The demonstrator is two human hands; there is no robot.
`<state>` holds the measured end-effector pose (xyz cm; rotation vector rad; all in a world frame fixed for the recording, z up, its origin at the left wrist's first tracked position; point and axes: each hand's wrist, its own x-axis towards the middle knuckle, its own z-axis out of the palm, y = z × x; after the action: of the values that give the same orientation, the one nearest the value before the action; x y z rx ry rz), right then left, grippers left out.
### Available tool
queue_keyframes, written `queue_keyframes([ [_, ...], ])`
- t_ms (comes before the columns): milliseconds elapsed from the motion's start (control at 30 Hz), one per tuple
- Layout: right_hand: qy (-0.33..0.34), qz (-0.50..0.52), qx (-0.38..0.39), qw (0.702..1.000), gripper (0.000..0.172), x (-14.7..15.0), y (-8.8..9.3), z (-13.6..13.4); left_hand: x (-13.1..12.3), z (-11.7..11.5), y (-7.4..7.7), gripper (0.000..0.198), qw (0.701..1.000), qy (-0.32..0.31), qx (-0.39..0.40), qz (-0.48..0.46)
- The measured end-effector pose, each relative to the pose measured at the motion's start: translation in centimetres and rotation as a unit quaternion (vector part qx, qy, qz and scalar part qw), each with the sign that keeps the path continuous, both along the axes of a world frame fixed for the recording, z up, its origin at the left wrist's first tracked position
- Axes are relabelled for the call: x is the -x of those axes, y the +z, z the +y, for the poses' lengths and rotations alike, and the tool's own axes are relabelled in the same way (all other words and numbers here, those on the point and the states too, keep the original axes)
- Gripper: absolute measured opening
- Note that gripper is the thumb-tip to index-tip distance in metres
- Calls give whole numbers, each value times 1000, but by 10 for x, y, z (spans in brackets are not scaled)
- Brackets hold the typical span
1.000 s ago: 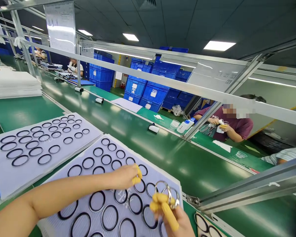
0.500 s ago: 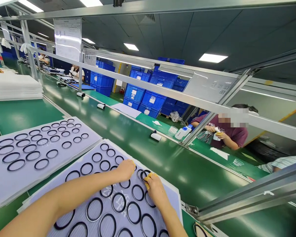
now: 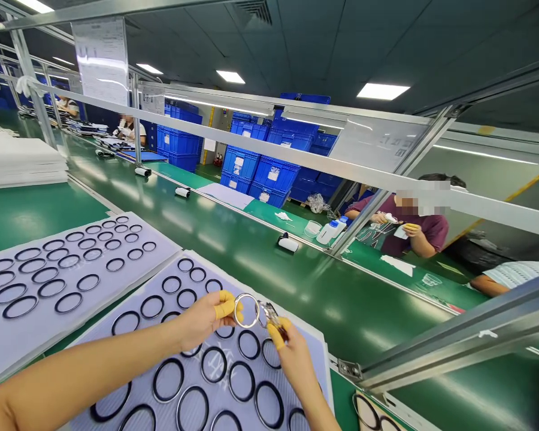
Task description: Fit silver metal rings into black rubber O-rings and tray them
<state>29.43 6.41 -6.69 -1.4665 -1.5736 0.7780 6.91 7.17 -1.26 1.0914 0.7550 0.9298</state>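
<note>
My left hand (image 3: 209, 317), with yellow finger covers, pinches a shiny silver ring (image 3: 247, 294) held up above the sheet. Just to its right, my right hand (image 3: 291, 346) is closed on several metal rings (image 3: 270, 313) bunched together; fingers partly hide them, so their number is unclear. Both hands are over a pale lilac ribbed sheet (image 3: 313, 350). Black-edged rings (image 3: 227, 365) of graded sizes lie on it in loose rows, some hidden beneath my left forearm.
At left, another lilac sheet (image 3: 130, 284) carries more rings. Beyond runs a green conveyor (image 3: 233, 245) with black-and-white parts (image 3: 288, 243) on it. A metal post (image 3: 431, 353) slants at right. A co-worker (image 3: 422, 224) sits across, and blue crates (image 3: 273, 170) stand behind.
The rings in my right hand have been lifted and turned from the sheet. My left hand has moved slightly left and now holds a silver ring. The view has shifted a little.
</note>
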Motion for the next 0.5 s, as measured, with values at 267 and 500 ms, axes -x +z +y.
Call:
queue_keyframes([
  [267,-15,477,111,872,37,14,20,-101,9,-45,16,27,979,-57,137,-140],
  [500,23,561,111,820,26,23,20,-120,12,-63,22,22,970,-103,157,-155],
])
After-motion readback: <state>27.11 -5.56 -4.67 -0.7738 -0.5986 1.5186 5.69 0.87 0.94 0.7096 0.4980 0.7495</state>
